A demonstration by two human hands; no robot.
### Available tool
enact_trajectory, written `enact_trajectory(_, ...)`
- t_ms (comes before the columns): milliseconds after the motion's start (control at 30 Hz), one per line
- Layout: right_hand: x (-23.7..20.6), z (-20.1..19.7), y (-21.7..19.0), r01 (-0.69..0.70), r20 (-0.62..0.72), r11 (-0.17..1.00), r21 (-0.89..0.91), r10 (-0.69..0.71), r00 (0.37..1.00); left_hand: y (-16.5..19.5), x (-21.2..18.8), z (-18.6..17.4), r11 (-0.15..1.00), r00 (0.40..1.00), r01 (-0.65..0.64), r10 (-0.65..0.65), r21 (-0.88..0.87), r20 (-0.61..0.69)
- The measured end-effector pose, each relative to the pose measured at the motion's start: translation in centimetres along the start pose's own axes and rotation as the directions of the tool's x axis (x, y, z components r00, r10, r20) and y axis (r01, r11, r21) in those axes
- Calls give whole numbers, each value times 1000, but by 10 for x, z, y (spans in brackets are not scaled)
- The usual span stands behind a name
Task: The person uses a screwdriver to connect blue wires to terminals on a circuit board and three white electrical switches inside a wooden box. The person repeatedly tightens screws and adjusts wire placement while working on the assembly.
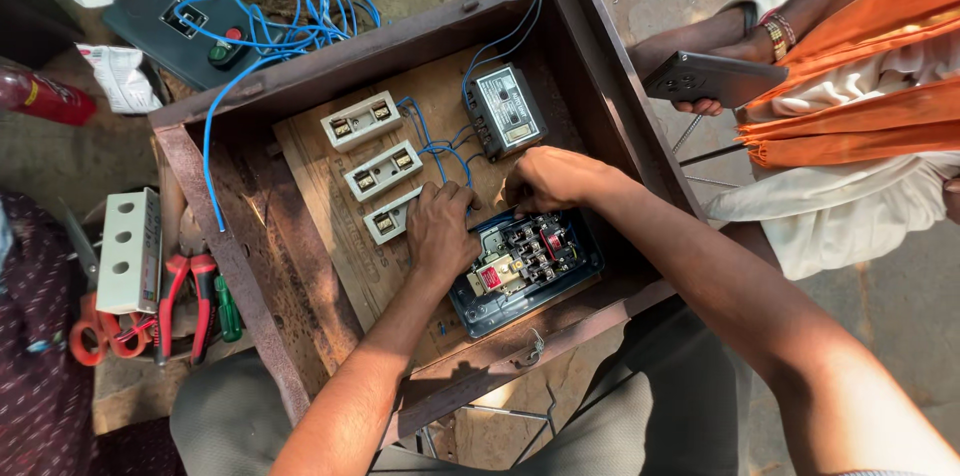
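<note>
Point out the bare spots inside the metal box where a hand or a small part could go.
Free: the rusty floor strip between the box's left wall and the wooden board, and the board's bare lower-left corner. Crowded: the middle, where the left hand and right hand work among blue wires, three white blocks and the starter.

You've got a rusty, rough metal box (250,266), matt wood backboard (330,226), white plastic fuse blocks (382,171), glossy blue plastic wires (290,31), dark plastic starter base (525,266).
</note>
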State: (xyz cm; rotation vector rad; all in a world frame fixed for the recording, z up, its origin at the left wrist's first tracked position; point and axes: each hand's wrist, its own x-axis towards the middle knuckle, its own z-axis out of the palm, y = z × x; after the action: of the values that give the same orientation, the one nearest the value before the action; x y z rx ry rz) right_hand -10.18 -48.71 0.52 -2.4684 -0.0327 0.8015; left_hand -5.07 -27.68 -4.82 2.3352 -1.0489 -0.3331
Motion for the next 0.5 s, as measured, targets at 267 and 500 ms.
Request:
enact_trajectory(267, 12, 2, 8, -13, 68, 957, -290, 34, 997, -3, 0, 8, 1000, 999, 18, -19, 21, 38)
enact_trajectory(500, 23, 20, 18, 135, 63, 912, -387, -120, 991, -5, 2, 9, 994, 993, -3, -10, 110, 114)
